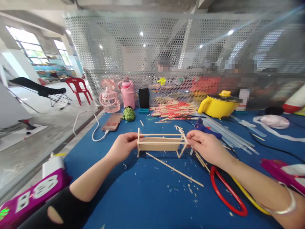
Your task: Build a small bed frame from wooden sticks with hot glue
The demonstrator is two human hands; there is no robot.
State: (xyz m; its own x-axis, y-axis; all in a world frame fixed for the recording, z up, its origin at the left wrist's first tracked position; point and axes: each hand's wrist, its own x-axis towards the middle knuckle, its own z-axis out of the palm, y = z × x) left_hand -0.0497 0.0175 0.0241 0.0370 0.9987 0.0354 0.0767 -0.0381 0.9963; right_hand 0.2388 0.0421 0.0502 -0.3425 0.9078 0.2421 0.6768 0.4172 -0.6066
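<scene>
Has, nearest, a purple power strip (35, 197) well to the left of and below the left hand (124, 144), and a red loop (241, 212) below the right hand (203, 144). Shows a loose stick (174, 169) slanting across the blue tabletop (143, 197), just below and between the hands. Pinches the left end of a small stick frame (157, 147) in the left fingers and its right end in the right fingers, with both grasps narrow; cannot tell whether it touches the tabletop. Has a blue glue gun (200, 125) just beyond the right hand, with clear sticks (226, 135) to its right. Includes a phone (113, 122) and green yarn (129, 114) beyond the left hand. Shows, farther off between the hands, piled red-marked sticks (176, 109); beyond the right hand, a yellow pot (219, 105); behind all, a perforated screen (114, 47).
</scene>
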